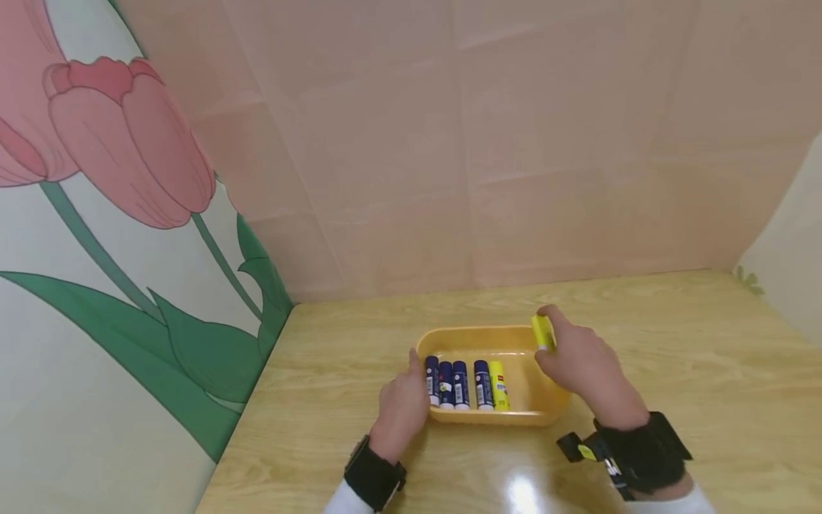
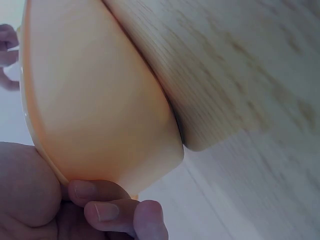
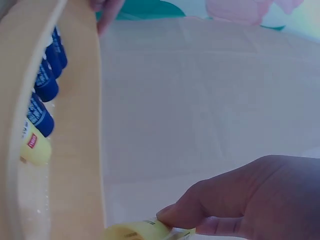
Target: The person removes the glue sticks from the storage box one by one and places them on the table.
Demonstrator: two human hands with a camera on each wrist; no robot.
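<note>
A yellow glue stick [image 1: 542, 333] is pinched between the thumb and fingers of my right hand [image 1: 581, 360], above the right end of an orange plastic tray [image 1: 491, 419]. The right wrist view shows the same yellow glue stick [image 3: 142, 230] under the thumb, partly cut off by the frame. My left hand [image 1: 403, 403] grips the tray's left end; in the left wrist view its thumb and fingers [image 2: 102, 210] close on the tray's rim. Inside the tray several dark blue glue sticks [image 1: 460, 384] and one yellow glue stick [image 1: 499, 385] lie side by side, left to middle.
The tray stands on a light wood-grain table [image 1: 321, 428]. A plain pinkish-brown sheet [image 1: 514, 143] covers the wall behind it. On the left is a wall with painted tulips [image 1: 135, 143]. Both wrists wear black straps [image 1: 642, 453].
</note>
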